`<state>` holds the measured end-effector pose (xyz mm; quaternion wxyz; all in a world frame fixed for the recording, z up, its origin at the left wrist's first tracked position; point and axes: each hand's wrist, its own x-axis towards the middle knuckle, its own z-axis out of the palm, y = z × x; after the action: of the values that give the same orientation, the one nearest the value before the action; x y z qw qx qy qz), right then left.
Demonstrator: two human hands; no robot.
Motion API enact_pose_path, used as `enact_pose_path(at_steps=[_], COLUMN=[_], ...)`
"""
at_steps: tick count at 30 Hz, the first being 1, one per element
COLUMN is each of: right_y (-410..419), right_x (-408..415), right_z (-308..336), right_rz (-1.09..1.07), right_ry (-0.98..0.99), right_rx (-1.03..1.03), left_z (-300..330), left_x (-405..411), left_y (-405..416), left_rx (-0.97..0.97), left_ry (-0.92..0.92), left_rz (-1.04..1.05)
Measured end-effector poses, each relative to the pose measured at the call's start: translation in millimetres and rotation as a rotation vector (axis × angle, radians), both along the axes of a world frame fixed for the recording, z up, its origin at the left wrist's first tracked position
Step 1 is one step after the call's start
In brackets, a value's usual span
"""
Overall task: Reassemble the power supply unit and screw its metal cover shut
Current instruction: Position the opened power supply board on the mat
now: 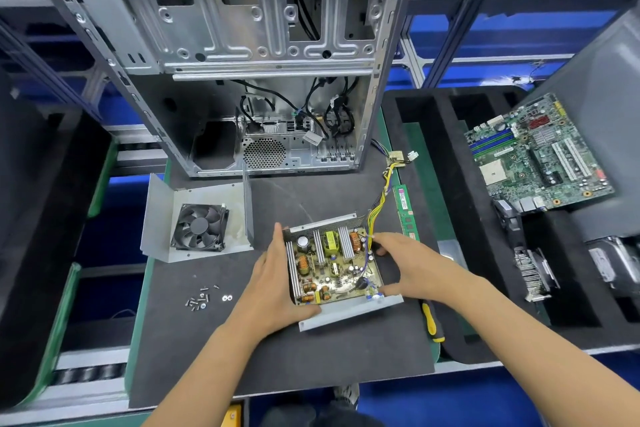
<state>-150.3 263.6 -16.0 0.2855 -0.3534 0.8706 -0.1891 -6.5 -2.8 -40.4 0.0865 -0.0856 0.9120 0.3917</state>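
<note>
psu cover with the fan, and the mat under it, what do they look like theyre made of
Cover: seemingly sheet metal, matte grey, with crisp folded walls; its fan looks like black plastic. Mat: probably foam or rubber, with a dark, dull, finely speckled surface.

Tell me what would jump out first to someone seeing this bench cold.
Dead centre, the open power supply unit shows its circuit board, with the left hand and right hand holding its sides. Left of it lies the metal cover with a black fan in it. Behind stands a gutted computer case, and a green motherboard sits far right.
</note>
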Motion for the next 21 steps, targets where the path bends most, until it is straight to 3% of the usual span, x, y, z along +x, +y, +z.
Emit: enact_pose_path(at_steps=[10, 17, 21], right_y=[-1.5, -2.5, -14.8], right_x=[2.2, -4.4, -15.1], right_z=[-5.7, -5.0, 10.3], right_rz=[0.009, 0.039, 0.038], right_ry=[0.058, 0.129, 0.043], right_rx=[-0.005, 0.126, 0.160], left_z=[-8.5, -12.7, -10.6], left_x=[-2.4, -2.5, -2.6], left_y=[8.1, 4.8, 5.1], left_rx=[-0.023, 0.016, 0.009], left_ry=[0.019, 0.022, 0.076], left_rz=[0.025, 0.023, 0.013])
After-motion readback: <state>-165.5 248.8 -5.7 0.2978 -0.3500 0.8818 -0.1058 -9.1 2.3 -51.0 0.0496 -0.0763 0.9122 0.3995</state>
